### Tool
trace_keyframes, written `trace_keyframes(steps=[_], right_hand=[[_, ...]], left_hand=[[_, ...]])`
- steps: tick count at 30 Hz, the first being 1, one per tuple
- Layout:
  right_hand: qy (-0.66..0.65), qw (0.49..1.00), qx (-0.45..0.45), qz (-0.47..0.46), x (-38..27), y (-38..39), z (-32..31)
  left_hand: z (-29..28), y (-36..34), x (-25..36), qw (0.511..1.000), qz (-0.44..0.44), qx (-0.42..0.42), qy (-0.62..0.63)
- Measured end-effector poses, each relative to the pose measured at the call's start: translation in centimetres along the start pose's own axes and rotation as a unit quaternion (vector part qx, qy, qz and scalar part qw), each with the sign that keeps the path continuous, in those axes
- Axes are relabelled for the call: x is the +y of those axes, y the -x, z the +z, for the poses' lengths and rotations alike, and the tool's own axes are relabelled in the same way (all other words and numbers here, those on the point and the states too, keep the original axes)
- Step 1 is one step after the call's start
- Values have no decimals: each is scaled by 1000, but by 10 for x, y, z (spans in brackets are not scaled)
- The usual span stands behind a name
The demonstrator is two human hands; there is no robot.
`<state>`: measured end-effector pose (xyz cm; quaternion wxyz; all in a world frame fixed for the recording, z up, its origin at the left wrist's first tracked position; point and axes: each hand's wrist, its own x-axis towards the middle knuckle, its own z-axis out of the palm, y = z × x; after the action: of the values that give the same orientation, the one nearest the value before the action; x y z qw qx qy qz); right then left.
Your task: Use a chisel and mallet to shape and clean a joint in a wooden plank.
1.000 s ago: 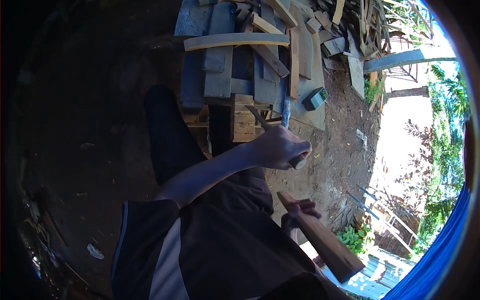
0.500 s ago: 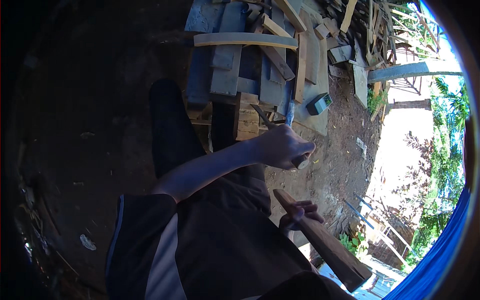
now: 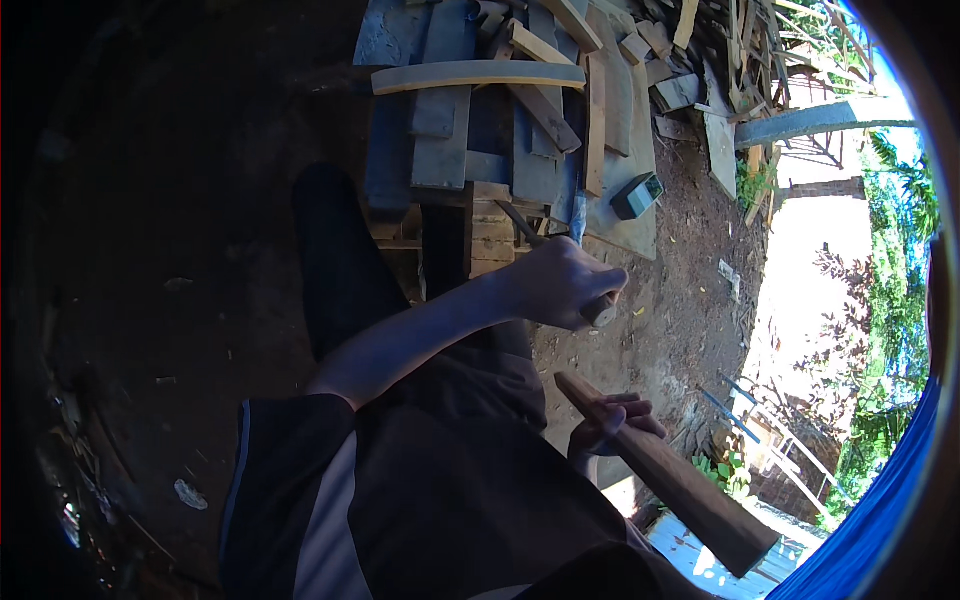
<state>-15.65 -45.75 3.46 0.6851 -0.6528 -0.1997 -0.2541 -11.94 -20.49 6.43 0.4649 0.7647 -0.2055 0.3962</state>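
My left hand [image 3: 568,285] is closed round a tool whose pale, round handle end [image 3: 600,312] shows below the fist. On the far side of that fist a dark, narrow strip [image 3: 518,220] and a bluish-white strip [image 3: 579,212] stick out. I cannot tell which of them belongs to the tool. Lower and to the right, my right hand [image 3: 612,428] grips a thick brown piece of wood [image 3: 690,490], narrow at its upper end and wide at its lower end. The two hands are apart, and the wood does not touch the tool.
Planks and offcuts [image 3: 440,140] lie ahead of me, with a curved board [image 3: 480,75] across them. A small dark box-shaped thing [image 3: 637,196] rests on a flat board. Scrap wood [image 3: 690,90] is heaped behind, and blue sheeting [image 3: 880,500] hangs at right.
The brown wood in my right hand has shifted a little to the right. My left hand keeps its grip and has risen slightly in the view, along with the surroundings.
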Motion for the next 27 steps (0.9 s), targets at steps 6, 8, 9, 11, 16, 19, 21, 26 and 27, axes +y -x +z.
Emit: trace_keyframes(steps=[6,8,9,11,16,19,21,26,27], right_hand=[[361,916,-176,-25,-6,-26,8],[207,973,-102,26,-14,-36,5],[102,992,-51,61,-22,-39,16],[20,998,-33,52,-30,-49,33],[83,994,-22,67,-25,-52,32],[142,987,-42,64,-17,-48,26],[157,984,-51,64,-13,-46,23],[169,972,-154,52,-8,-40,24],[170,972,-153,53,-7,-38,24]], left_hand=[[7,-6,4,999,-11,53,-2],[1,-9,10,998,-24,56,-8],[-2,-10,10,997,-35,60,-14],[-6,-10,9,996,-37,76,-8],[-12,-12,18,995,-11,94,12],[-10,-10,15,996,-17,87,9],[-11,-12,17,996,-17,90,13],[-2,-9,13,997,-15,75,12],[0,-10,12,997,-17,69,15]])
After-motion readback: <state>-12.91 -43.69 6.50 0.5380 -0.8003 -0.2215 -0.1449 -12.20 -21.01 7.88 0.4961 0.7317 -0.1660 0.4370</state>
